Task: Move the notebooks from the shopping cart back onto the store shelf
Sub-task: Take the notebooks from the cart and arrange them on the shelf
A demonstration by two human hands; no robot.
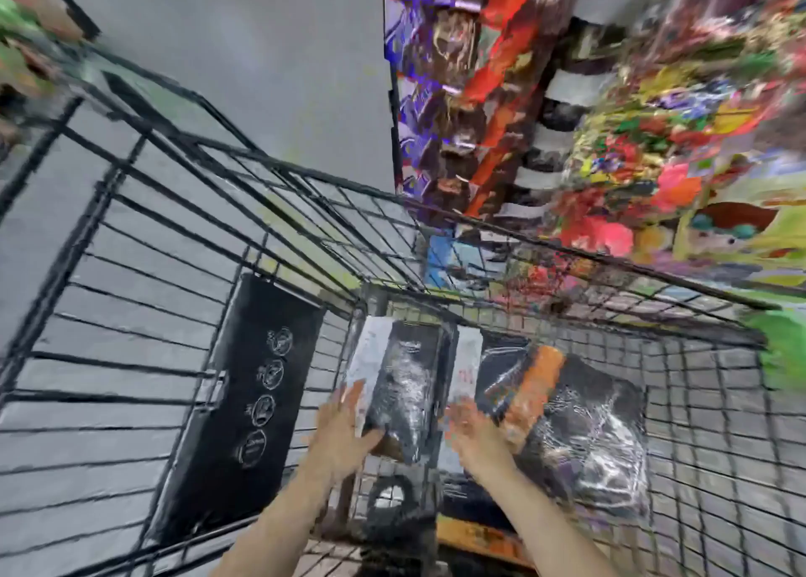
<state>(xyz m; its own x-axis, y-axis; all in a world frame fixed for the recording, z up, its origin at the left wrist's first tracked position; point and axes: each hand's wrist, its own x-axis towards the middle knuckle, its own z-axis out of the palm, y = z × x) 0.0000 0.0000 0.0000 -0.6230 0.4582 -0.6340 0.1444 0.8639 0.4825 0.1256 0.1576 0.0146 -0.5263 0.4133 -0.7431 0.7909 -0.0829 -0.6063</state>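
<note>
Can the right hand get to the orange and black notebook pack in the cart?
Probably yes. The right hand is already down inside the shopping cart, right beside the orange and black wrapped pack, and nothing lies between them. The picture is blurry, so whether it touches yet is unclear.
</note>
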